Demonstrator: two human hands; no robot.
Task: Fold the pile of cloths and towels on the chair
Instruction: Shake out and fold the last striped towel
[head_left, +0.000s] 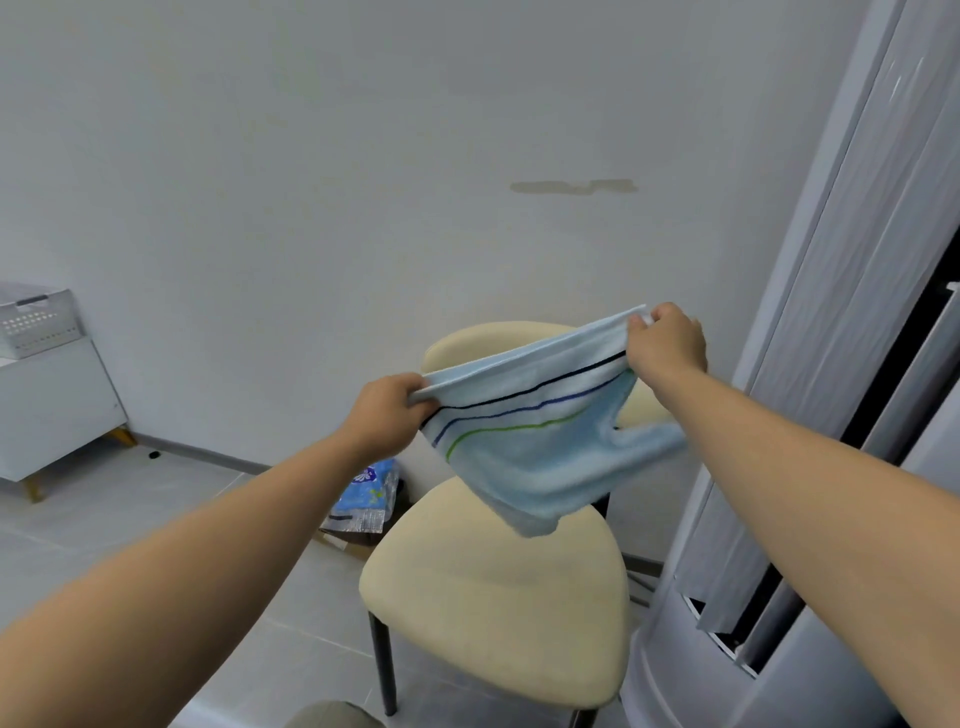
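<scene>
Both arms extend forward at frame centre. The left hand (387, 415) and right hand (666, 340) each pinch a top corner of the light-blue striped towel (535, 447). The towel hangs stretched between them, above the cream chair (498, 613).

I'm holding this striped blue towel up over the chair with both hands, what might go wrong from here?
The left hand and right hand pinch the towel only at its top edge, so a slip could drop it, perhaps past the chair seat onto the floor. Its lower part hangs bunched and uneven, so the next fold may come out crooked.
</scene>
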